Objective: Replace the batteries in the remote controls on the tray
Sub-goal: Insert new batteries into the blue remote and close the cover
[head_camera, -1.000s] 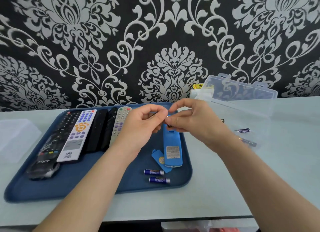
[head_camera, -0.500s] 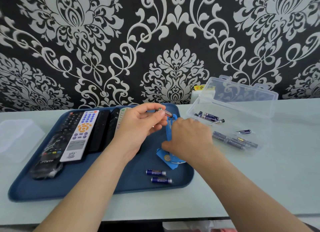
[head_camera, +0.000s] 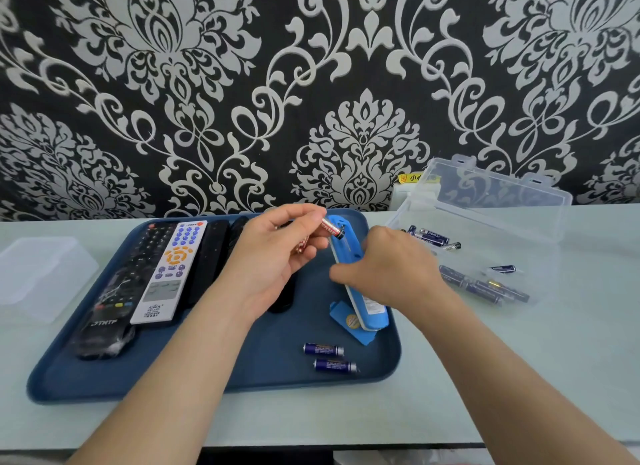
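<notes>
My left hand [head_camera: 277, 256] pinches a red battery [head_camera: 331, 228] above the blue tray [head_camera: 194, 371]; a second red battery shows in its palm. My right hand [head_camera: 388, 270] grips the blue remote [head_camera: 346, 249], which is tilted on its side edge on the tray. Its loose blue cover [head_camera: 348, 320] lies beside the remote's near end. Two dark blue batteries [head_camera: 329, 357] lie on the tray near its front edge. Several other remotes, among them a white one [head_camera: 169, 274] and a black one [head_camera: 114, 298], lie side by side on the tray's left.
A clear plastic box [head_camera: 491, 194] stands open to the right of the tray with several dark blue batteries [head_camera: 481, 286] in it. A frosted plastic lid [head_camera: 38, 274] lies at the far left. A patterned wall runs along the table's back edge.
My right hand has dropped from the left hand to the blue remote and tipped it onto its edge. My left hand keeps the red battery, now raised slightly.
</notes>
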The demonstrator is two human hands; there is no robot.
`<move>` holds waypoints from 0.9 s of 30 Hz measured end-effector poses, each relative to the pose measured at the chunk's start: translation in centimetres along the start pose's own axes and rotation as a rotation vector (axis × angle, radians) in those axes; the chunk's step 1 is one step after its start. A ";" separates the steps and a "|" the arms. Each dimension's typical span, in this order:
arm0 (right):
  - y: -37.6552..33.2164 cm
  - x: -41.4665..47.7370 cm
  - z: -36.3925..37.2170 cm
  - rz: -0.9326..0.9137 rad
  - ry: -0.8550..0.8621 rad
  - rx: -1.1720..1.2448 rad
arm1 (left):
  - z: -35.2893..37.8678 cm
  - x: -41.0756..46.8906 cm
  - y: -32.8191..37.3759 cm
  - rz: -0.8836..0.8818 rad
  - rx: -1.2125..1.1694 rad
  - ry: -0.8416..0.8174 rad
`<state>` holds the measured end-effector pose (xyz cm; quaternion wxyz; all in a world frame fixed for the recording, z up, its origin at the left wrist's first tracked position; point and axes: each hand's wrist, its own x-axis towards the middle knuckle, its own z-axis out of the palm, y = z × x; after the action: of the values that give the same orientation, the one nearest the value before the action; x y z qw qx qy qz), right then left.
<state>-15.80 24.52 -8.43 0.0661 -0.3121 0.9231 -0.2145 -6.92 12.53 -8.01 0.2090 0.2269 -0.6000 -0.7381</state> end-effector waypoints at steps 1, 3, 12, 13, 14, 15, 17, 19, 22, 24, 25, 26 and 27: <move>0.0 0.0 0.1 -0.006 0.004 0.015 | -0.1 0.0 0.0 -0.002 -0.006 -0.009; 0.0 -0.1 0.2 -0.036 0.035 0.069 | -0.2 0.0 0.1 0.007 -0.013 -0.019; 0.5 0.5 -0.9 0.195 -0.214 1.423 | -0.1 -0.1 0.5 0.210 -0.026 -0.012; 0.6 0.5 -0.9 0.194 -0.256 1.512 | 0.0 -0.1 0.4 0.252 0.068 0.001; 0.7 0.4 -1.0 0.174 -0.286 1.547 | 0.1 -0.2 0.3 0.285 0.160 0.008; 0.7 0.5 -0.8 0.152 -0.294 1.557 | 0.3 -0.4 0.3 0.306 0.225 0.004; 0.7 0.6 -0.4 0.144 -0.266 1.584 | 0.6 -0.6 0.2 0.330 0.301 -0.017; 0.9 0.7 -0.2 0.157 -0.237 1.617 | 0.7 -0.8 0.2 0.334 0.344 -0.036; 1.2 0.9 -0.1 0.146 -0.255 1.631 | 0.7 -0.9 0.5 0.345 0.360 -0.048; 1.1 0.8 -0.3 0.128 -0.270 1.636 | 0.9 -1.1 0.6 0.400 0.405 -0.009; 1.0 0.7 -0.4 0.112 -0.265 1.615 | 1.0 -1.2 0.7 0.436 0.433 0.022; 0.9 0.6 -0.5 0.093 -0.237 1.559 | 1.0 -1.2 0.8 0.473 0.459 0.059; 0.9 0.5 -0.6 0.074 -0.187 1.456 | 0.9 -1.2 1.1 0.511 0.482 0.101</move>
<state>-16.82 25.03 -8.29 0.3425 -0.1748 0.5473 -0.7434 -6.43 13.73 -6.70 0.3571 0.1484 -0.7831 -0.4871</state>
